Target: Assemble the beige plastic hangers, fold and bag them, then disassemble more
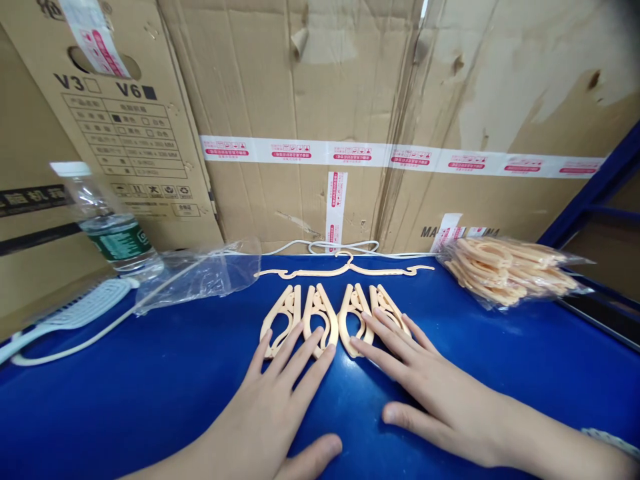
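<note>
Several folded peach-coloured plastic hangers point(297, 310) lie side by side in a row on the blue tabletop point(200, 373). My left hand point(273, 403) is flat and spread, its fingertips resting at the lower ends of the two left-hand folded hangers. From the right, my right hand point(435, 383) reaches over the two right-hand ones point(344, 317), fingers stretched out and partly covering the outermost one point(393, 303). Neither hand grips anything. Just behind the row lies an unfolded hanger point(320, 273) with its arms spread and its hook toward the cardboard.
Bagged folded hangers point(505, 267) lie at the back right, near a dark flat object point(605, 320). On the left are a water bottle point(120, 240), a pale blue hairbrush point(90, 303), a clear plastic bag point(210, 273) and a white cable point(80, 360). Cardboard point(300, 87) walls the back.
</note>
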`<action>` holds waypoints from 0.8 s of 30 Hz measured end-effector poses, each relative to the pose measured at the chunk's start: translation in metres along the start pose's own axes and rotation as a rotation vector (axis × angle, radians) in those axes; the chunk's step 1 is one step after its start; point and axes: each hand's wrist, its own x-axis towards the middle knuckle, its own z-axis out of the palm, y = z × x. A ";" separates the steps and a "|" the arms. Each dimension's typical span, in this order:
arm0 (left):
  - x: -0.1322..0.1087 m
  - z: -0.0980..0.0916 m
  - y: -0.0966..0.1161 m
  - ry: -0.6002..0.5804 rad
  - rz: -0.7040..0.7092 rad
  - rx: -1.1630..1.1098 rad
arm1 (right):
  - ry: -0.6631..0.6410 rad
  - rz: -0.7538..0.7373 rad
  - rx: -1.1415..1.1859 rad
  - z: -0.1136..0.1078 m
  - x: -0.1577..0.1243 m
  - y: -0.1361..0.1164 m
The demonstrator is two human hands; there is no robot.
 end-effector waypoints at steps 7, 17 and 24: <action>0.000 0.000 -0.002 0.037 0.015 -0.011 | 0.025 0.001 -0.030 0.002 0.001 0.004; 0.004 -0.006 0.000 0.064 0.162 -0.074 | 0.307 0.064 0.183 0.004 -0.001 0.009; 0.010 -0.030 0.004 -0.191 0.657 -0.292 | 0.549 0.079 0.373 -0.002 0.003 0.021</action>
